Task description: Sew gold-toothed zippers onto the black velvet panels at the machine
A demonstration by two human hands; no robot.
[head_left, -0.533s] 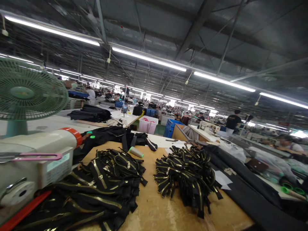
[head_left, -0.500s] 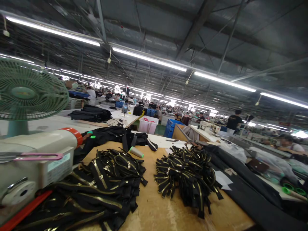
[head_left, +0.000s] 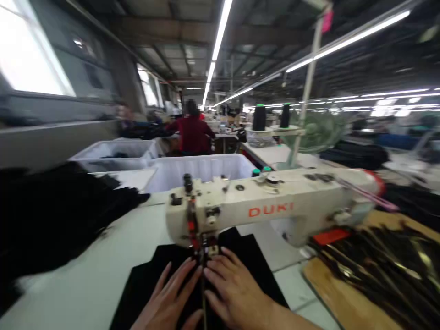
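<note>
A white sewing machine (head_left: 233, 206) stands in front of me with its needle and presser foot over black fabric (head_left: 137, 286). My left hand (head_left: 173, 295) lies flat on the fabric left of the presser foot, fingers stretched out and a little apart. On the other side, my right hand (head_left: 237, 288) rests flat on the fabric, its fingertips close to the foot. Between the hands runs a narrow strip with a brassy line (head_left: 204, 305), which looks like a zipper. The fabric's lower part is partly covered by my hands.
Black cloth (head_left: 51, 220) is heaped at left on the white table (head_left: 85, 284). Zippers (head_left: 381, 266) lie on a wooden board (head_left: 330, 293) at right. Behind the machine are a white bin (head_left: 202, 167), thread cones (head_left: 259, 117), a green fan (head_left: 319, 130) and a person in dark red (head_left: 192, 133).
My view has swung left and down, from the zipper piles on the board to the sewing machine. My hands, out of view before, now lie on the black fabric.
</note>
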